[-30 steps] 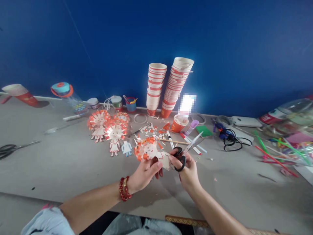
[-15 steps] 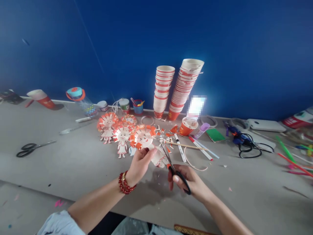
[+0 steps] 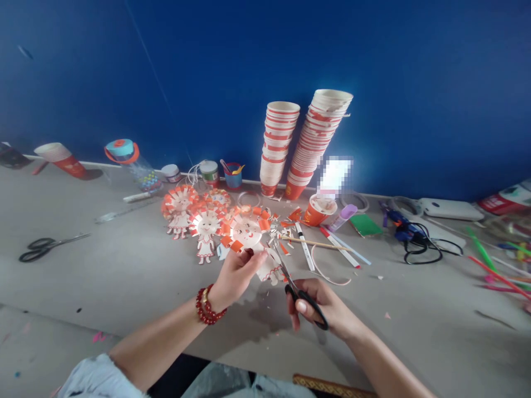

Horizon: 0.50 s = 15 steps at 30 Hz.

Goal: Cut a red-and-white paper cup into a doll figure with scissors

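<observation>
Between the thumb and fingers of my left hand (image 3: 236, 276) is a paper doll (image 3: 248, 231) with a smiling face and orange-and-white strips round its head. Its pale body with a red wavy hem reaches to the right of my fingertips. My right hand (image 3: 317, 304) has its fingers in the black handles of a pair of scissors (image 3: 292, 284). The blades lie along the right edge of the doll's body; whether they touch it is hard to tell. More paper dolls (image 3: 205, 229) with fringed heads lie just beyond my left hand.
Paper scraps (image 3: 282, 235) lie behind the scissors, near a marker (image 3: 306, 247) and a wooden stick (image 3: 315, 243). Two tall stacks of paper cups (image 3: 277, 146) stand against the blue wall. Other scissors (image 3: 50, 247) lie at left. A glue gun (image 3: 400, 221) with its cord sits at right.
The scissors and my right hand have shifted slightly right and down, and the blades look closer together. My left hand still holds the doll. The view has moved a little.
</observation>
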Tool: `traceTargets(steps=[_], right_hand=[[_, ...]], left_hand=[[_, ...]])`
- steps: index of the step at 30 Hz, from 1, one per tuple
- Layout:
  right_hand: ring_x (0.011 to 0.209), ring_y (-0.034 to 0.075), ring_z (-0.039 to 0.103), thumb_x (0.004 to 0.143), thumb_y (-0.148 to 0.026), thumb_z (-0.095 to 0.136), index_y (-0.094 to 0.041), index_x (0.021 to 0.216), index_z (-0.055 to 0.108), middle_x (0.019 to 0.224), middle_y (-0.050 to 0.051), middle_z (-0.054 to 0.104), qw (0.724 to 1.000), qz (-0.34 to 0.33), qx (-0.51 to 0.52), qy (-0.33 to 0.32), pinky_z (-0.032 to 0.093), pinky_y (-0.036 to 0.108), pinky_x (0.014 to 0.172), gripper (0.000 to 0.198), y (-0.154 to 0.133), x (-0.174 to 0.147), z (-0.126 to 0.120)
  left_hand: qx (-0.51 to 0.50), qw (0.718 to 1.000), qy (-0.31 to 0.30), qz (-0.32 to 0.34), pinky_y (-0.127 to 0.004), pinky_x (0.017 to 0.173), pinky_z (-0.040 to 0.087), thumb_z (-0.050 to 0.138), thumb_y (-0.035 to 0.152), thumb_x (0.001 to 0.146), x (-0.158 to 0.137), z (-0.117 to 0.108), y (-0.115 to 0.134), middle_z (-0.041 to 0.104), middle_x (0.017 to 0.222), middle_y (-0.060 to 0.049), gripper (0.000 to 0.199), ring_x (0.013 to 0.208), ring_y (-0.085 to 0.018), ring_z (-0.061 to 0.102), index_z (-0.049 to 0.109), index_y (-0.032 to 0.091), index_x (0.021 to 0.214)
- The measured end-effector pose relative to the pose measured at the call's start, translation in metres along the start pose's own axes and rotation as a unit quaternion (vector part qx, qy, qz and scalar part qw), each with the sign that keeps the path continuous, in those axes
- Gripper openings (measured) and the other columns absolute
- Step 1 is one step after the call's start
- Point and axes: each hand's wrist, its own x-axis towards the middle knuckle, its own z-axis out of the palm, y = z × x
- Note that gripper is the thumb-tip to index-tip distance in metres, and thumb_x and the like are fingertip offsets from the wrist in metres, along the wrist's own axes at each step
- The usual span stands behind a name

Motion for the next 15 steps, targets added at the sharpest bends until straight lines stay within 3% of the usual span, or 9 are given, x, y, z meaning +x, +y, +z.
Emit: traceTargets(steps=[15], right_hand=[[0.052, 0.014, 0.056, 0.067, -0.067, 0.064, -0.011, 0.07, 0.058, 0.056, 0.005, 0.063, 0.999, 0.04, -0.007, -0.001, 0.032, 0.022, 0.049, 0.056, -0.0083, -0.0003, -0.001]], left_hand=[[0.042, 0.998, -0.038, 0.003, -0.023, 0.051, 0.034, 0.057, 0.05, 0.08, -0.0007, -0.0003, 0.0029, 0.049, 0.054, 0.002, 0.037, 0.055, -0.011, 0.045, 0.059, 0.015, 0.066]])
